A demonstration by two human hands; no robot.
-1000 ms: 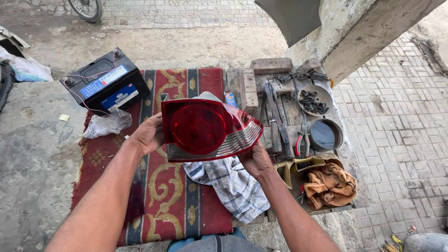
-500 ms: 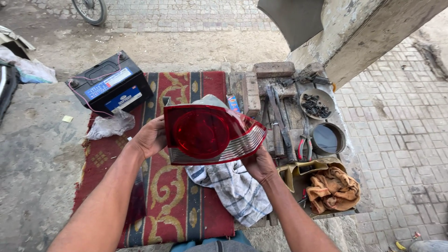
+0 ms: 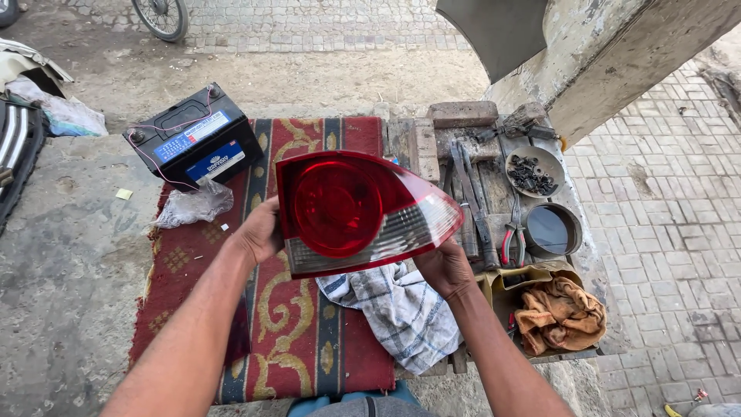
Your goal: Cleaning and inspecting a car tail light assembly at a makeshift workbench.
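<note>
Outdoor work area: a rough concrete slab [image 3: 69, 270] bordered by brick paving [image 3: 664, 232], with a concrete pillar [image 3: 617, 54] at upper right and part of a bicycle wheel [image 3: 158, 15] at the top edge. A red patterned rug [image 3: 309, 340] covers the slab's middle. On its upper left corner stands a black car battery [image 3: 193, 139] with thin wires at its terminals; a crumpled clear plastic bag [image 3: 193, 205] lies just beside it. Right of the rug, a wooden tray [image 3: 494, 177] holds hand tools, red-handled pliers [image 3: 513, 239], a dish of small dark fasteners [image 3: 532, 171] and a round tin [image 3: 552, 229]; an orange rag [image 3: 559, 313] sits in a box below.

The red tail-light unit [image 3: 359, 212] is held above the rug, lens facing the camera, over a checked cloth [image 3: 401, 309]. The left hand [image 3: 258, 232] grips its left edge; the right hand [image 3: 444, 266] supports the lower right corner from beneath, fingers closed around it. Judged: the two-handed hold keeps the lens steady and level for viewing.
</note>
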